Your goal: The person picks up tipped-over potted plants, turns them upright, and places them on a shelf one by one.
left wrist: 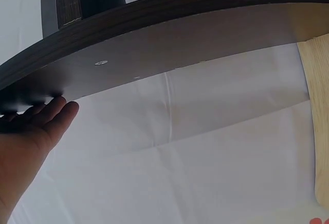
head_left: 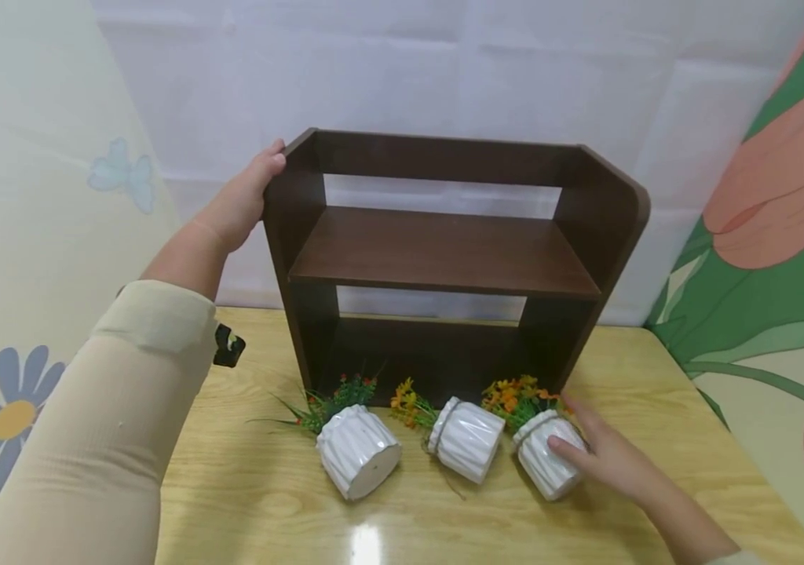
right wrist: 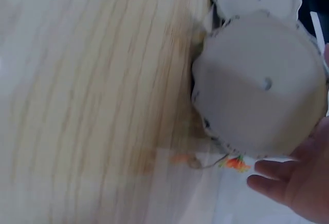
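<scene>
"So, where's the white pot (head_left: 543,471) at five o'clock from the brown shelf (head_left: 444,251)?"

"Tipped on the surface (head_left: 253,486), nine o'clock from the right hand (head_left: 614,459), which is nearer. Its flowers (head_left: 511,399) point to eleven."

"Gripped?"

"Can't tell. Those fingers (right wrist: 270,185) are at its side (the left hand (head_left: 241,196) touches the shelf with straight fingers)."

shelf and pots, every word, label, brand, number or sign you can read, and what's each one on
No readable text on the dark shelf, left pot, middle pot, right pot or wooden table.
The small pale mark on the shelf's outer side is too small to make out.
The backdrop shows pictures such as the blue flower and blue butterfly, with no lettering.
</scene>
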Action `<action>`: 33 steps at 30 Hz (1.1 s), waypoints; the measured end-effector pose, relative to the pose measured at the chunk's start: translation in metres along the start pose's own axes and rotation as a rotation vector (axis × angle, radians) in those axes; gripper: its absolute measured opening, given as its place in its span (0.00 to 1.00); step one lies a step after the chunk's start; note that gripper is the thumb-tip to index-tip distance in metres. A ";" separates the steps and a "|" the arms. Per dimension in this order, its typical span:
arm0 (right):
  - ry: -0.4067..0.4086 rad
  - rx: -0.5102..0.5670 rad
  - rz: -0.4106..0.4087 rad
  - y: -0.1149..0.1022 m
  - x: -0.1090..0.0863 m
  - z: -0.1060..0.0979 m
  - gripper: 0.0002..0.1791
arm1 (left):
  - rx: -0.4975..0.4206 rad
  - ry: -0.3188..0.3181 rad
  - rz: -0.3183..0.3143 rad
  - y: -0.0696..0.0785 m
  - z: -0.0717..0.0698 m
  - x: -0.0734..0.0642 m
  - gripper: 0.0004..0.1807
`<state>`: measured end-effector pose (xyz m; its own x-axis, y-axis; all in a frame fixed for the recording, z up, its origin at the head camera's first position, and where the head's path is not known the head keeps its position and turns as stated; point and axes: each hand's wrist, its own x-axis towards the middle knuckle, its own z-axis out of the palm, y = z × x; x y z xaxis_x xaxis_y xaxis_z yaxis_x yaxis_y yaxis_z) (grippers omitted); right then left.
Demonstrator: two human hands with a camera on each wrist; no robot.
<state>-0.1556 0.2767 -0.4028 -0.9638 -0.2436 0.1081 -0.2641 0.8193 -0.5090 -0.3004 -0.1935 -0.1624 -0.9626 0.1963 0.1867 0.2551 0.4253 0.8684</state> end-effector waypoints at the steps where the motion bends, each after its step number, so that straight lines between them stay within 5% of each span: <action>1: -0.006 -0.005 0.007 -0.002 -0.001 0.001 0.44 | 0.000 0.001 0.000 0.000 0.000 0.000 0.35; 24: -0.089 -0.102 0.220 -0.029 -0.005 0.010 0.60 | -0.002 0.022 0.000 -0.003 0.002 -0.001 0.34; 33: -0.026 -0.071 0.218 -0.023 -0.005 0.016 0.56 | 0.011 0.023 -0.002 -0.002 0.003 0.000 0.34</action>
<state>-0.1444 0.2503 -0.4054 -0.9974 -0.0698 -0.0204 -0.0528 0.8881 -0.4566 -0.3008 -0.1912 -0.1654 -0.9648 0.1756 0.1955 0.2542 0.4353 0.8637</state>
